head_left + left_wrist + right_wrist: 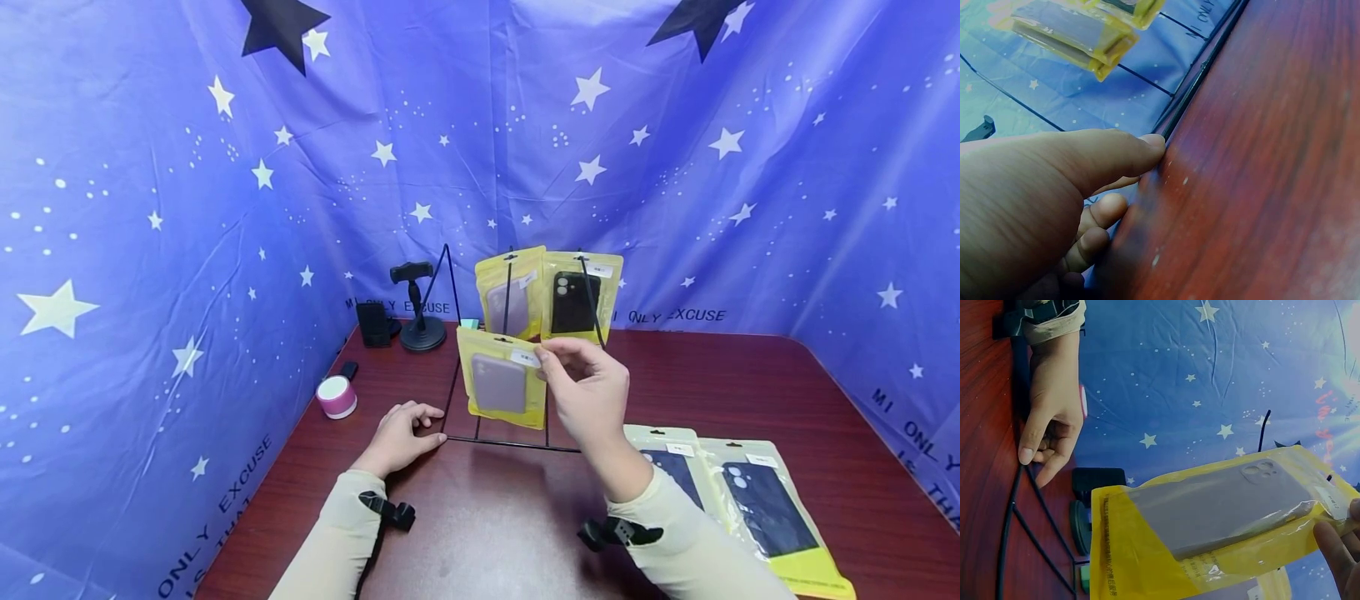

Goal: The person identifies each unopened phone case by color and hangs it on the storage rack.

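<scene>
R hand point(594, 385) pinches yellow/clear pouch point(499, 385) btwn thumb & fingers at upper RH corner, adj. to white label. Pouch contains mauve phone case w/ camera cutout. Pouch pos.: just L of R hand, approx. upright, raised off tabletop point(495, 521). Contact btwn pouch hang hole & rack prong: cannot tell.

L hand point(401, 435) lightly pinches front LH corner of black wire rack point(513, 445), thumb & index finger on either side; remaining fingers loosely curled.

Beyond R hand, hung on rack, qty 2: mauve-case pouch point(493, 275) &, to its R, black-case pouch point(572, 304).

R of R hand, flat on tabletop, qty 2: dark-case pouches point(768, 504), one partly hidden by R sleeve.

Beyond L hand: phone stand point(423, 333), black box point(372, 324). L of L hand: pink/white jar point(337, 397).
</scene>
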